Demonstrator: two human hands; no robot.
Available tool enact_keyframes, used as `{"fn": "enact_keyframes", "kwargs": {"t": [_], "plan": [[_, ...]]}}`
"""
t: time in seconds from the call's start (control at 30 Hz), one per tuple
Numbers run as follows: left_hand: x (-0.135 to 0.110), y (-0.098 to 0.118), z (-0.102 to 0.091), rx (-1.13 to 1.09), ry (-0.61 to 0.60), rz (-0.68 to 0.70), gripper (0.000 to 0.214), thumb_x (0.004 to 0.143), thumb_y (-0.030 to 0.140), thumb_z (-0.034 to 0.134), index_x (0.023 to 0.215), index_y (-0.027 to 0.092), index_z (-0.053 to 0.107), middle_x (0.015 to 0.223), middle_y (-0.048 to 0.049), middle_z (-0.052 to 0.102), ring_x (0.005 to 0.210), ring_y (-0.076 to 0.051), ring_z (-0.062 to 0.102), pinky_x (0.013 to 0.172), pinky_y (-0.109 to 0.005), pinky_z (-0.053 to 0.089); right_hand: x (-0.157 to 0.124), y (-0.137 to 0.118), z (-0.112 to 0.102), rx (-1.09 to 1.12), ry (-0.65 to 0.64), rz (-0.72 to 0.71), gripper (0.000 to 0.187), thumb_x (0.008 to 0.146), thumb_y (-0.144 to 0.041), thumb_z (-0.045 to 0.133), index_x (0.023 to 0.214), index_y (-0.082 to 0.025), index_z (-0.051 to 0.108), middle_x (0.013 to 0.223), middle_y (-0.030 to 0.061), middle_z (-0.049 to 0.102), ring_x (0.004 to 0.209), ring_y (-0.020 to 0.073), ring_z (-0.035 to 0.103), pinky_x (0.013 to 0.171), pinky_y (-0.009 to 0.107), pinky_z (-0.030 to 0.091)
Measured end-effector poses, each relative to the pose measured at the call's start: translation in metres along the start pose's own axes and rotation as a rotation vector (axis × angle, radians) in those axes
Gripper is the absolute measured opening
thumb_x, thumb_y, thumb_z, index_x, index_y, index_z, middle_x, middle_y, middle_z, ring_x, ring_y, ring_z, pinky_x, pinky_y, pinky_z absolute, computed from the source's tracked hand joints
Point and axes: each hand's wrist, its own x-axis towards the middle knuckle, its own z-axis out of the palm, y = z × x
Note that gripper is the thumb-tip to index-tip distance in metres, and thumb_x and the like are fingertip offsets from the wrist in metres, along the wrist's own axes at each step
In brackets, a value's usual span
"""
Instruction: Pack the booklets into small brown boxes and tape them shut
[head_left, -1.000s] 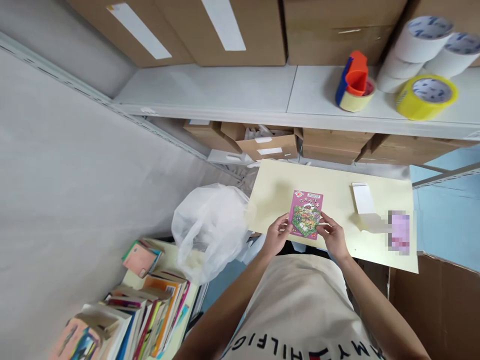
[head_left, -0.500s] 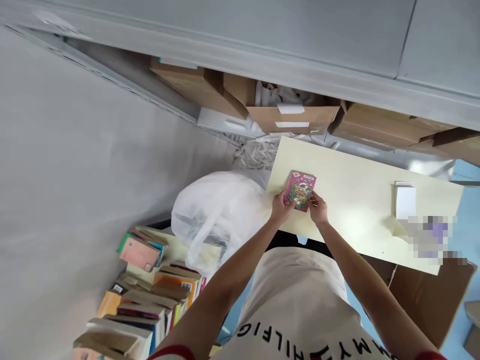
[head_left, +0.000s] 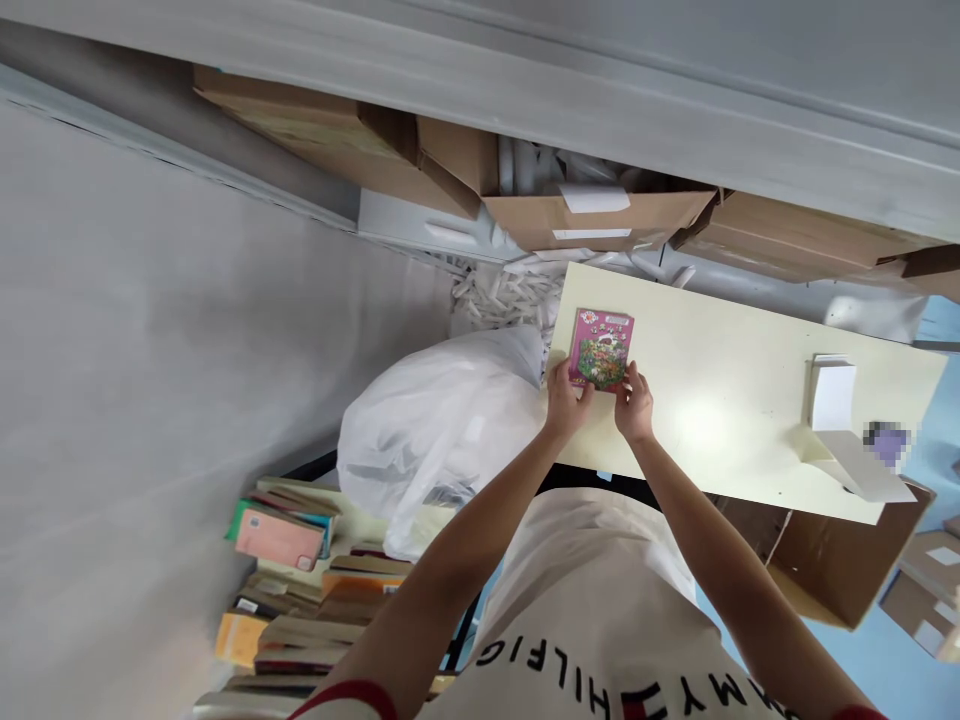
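Note:
A small book with a pink-purple illustrated cover is over the left part of the pale yellow table. My left hand grips its lower left corner, with the thumb along the bottom edge. At the lower right corner, my right hand has its fingers closed on the book's edge. The front cover faces up, and I cannot tell whether the book touches the tabletop.
A white plastic bag bulges left of the table. Stacked books fill the lower left. White paper sheets lie at the table's right end. Beyond the table stand cardboard boxes under a grey ledge; an open carton is at lower right.
Both hands have moved the book slightly away from my body, farther up over the table. The camera view has shifted a little. Both hands still hold the book.

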Motion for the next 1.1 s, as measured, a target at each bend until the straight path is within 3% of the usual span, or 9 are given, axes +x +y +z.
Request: {"fn": "enact_keyframes", "kwargs": {"t": [0.13,0.23,0.5,0.67,0.77,0.87,0.93,1.0,1.1], "plan": [[0.031,0.001,-0.005,-0.003,0.0,0.085,0.052,0.082,0.024,0.061,0.131,0.017,0.045,0.129,-0.0161,0.054,0.124,-0.028,0.049,0.11,-0.046,0.036,0.026,-0.014,0.008,-0.067,-0.025,-0.079,0.054,0.089,-0.016,0.038,0.143,-0.019,0.044,0.134,0.0181,0.051,0.122,0.0297,0.053,0.095,0.05,0.052],[0.041,-0.001,-0.004,0.009,-0.006,0.14,0.054,0.082,0.024,0.061,0.133,0.017,0.044,0.134,-0.0165,0.052,0.128,-0.028,0.047,0.111,-0.046,0.035,0.034,-0.02,0.012,-0.164,-0.005,-0.113,0.055,0.086,-0.012,0.039,0.141,-0.017,0.045,0.14,0.0185,0.047,0.127,0.0303,0.049,0.102,0.052,0.047],[0.042,-0.001,-0.004,0.167,-0.053,0.191,0.064,0.077,0.021,0.064,0.137,0.017,0.04,0.141,-0.0167,0.048,0.136,-0.03,0.041,0.114,-0.049,0.035,0.037,-0.021,0.01,-0.377,-0.065,-0.166,0.068,0.079,-0.005,0.04,0.146,-0.016,0.037,0.152,0.0189,0.035,0.134,0.032,0.04,0.106,0.057,0.037],[0.044,-0.001,-0.002,0.198,-0.062,0.198,0.068,0.074,0.018,0.064,0.137,0.014,0.039,0.141,-0.0197,0.047,0.137,-0.031,0.04,0.116,-0.049,0.032,0.043,-0.021,0.002,-0.332,-0.121,-0.169,0.069,0.075,-0.007,0.046,0.143,-0.016,0.041,0.151,0.0177,0.036,0.133,0.0321,0.042,0.107,0.055,0.039],[0.04,0.004,-0.003,0.205,-0.04,0.196,0.07,0.075,0.021,0.064,0.139,0.015,0.036,0.145,-0.0211,0.043,0.14,-0.033,0.036,0.115,-0.052,0.03,0.038,-0.026,-0.011,-0.215,-0.09,-0.173,0.067,0.077,-0.015,0.051,0.144,-0.016,0.04,0.152,0.0182,0.032,0.131,0.0328,0.045,0.1,0.053,0.048],[0.034,0.024,-0.01,0.199,0.0,0.279,0.065,0.08,0.024,0.062,0.139,0.015,0.037,0.146,-0.0217,0.043,0.14,-0.032,0.036,0.114,-0.053,0.032,0.018,-0.037,-0.041,-0.096,0.026,-0.21,0.063,0.084,-0.022,0.05,0.145,-0.023,0.036,0.153,0.0174,0.029,0.118,0.0279,0.056,0.086,0.046,0.057],[0.032,0.05,-0.016,0.179,-0.012,0.397,0.055,0.083,0.024,0.059,0.135,0.015,0.043,0.141,-0.0201,0.049,0.136,-0.03,0.043,0.112,-0.05,0.036,0.004,-0.045,-0.076,-0.049,0.134,-0.251,0.058,0.088,-0.023,0.048,0.144,-0.028,0.034,0.151,0.0165,0.033,0.105,0.0225,0.063,0.077,0.041,0.06],[0.033,0.087,-0.02,0.144,-0.075,0.541,0.043,0.086,0.024,0.056,0.128,0.017,0.051,0.132,-0.0163,0.058,0.127,-0.027,0.052,0.107,-0.046,0.043,-0.004,-0.052,-0.124,-0.043,0.274,-0.313,0.055,0.09,-0.023,0.047,0.144,-0.03,0.035,0.146,0.0163,0.038,0.096,0.0196,0.065,0.07,0.037,0.06],[0.034,0.163,-0.022,0.068,-0.154,0.77,0.029,0.089,0.022,0.052,0.117,0.02,0.059,0.117,-0.01,0.067,0.112,-0.021,0.062,0.099,-0.04,0.051,-0.002,-0.067,-0.218,-0.161,0.583,-0.459,0.056,0.089,-0.024,0.051,0.143,-0.029,0.035,0.137,0.0155,0.045,0.098,0.0218,0.064,0.071,0.039,0.059]]}}
